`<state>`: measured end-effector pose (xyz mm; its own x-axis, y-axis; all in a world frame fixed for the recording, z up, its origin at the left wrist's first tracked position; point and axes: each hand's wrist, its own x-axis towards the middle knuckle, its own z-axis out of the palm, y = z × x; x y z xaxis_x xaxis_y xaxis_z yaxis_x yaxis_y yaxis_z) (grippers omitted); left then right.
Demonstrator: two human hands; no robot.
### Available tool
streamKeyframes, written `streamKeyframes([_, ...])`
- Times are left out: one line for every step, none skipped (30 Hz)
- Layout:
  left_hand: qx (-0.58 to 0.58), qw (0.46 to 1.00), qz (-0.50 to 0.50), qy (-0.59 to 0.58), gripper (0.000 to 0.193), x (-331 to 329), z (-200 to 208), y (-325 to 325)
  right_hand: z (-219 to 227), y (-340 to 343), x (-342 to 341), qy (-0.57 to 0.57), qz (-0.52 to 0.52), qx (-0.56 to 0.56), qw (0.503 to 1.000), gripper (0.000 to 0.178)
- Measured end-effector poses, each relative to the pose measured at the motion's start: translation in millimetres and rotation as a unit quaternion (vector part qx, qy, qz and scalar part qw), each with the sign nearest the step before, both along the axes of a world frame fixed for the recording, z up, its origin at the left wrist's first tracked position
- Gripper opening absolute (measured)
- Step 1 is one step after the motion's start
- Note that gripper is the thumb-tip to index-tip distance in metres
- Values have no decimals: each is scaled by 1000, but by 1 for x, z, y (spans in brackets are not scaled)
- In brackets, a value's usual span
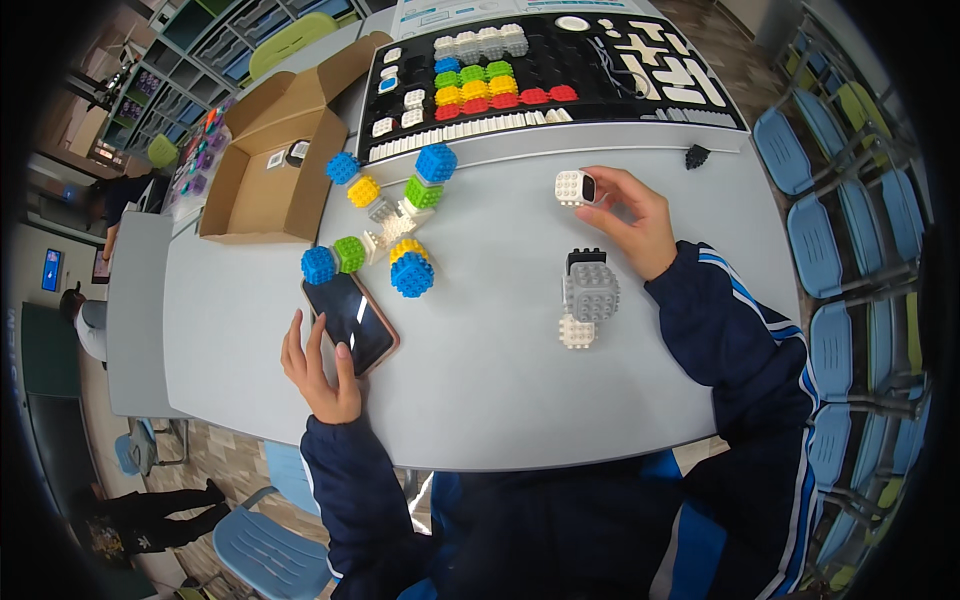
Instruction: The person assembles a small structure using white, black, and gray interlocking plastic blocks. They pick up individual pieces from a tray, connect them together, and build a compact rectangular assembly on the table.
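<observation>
My right hand (637,222) pinches a white studded block (573,188) with a dark face on its side, held above the table. Below it stands a joined piece of grey, black and white studded blocks (591,291). My left hand (327,375) rests with fingers apart on the lower left part of a dark-screened smartphone (352,318). Beyond the phone sits a four-armed build (388,238) with a white middle and blue, green and yellow blocks on its arms. One of its blue blocks (319,265) overlaps the phone's upper edge in this view.
A black kit tray (590,80) of coloured and white blocks lies across the back. Left of it stands an open cardboard box (262,195). A small black block (696,156) lies at the right. Blue chairs (822,245) line the right side; people are at the far left.
</observation>
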<state>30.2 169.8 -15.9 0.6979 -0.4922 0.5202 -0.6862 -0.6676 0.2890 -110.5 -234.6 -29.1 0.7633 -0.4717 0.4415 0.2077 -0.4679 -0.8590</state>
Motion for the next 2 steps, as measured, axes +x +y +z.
streamKeyframes([21, 1000, 8, -6, 38, 5, -3, 4, -2, 0, 0, 3, 3, 6, 1000, 45])
streamKeyframes([43, 999, 16, -13, 38, 9, -6, 6, -4, -1, 1, 6, 6, 11, 1000, 45])
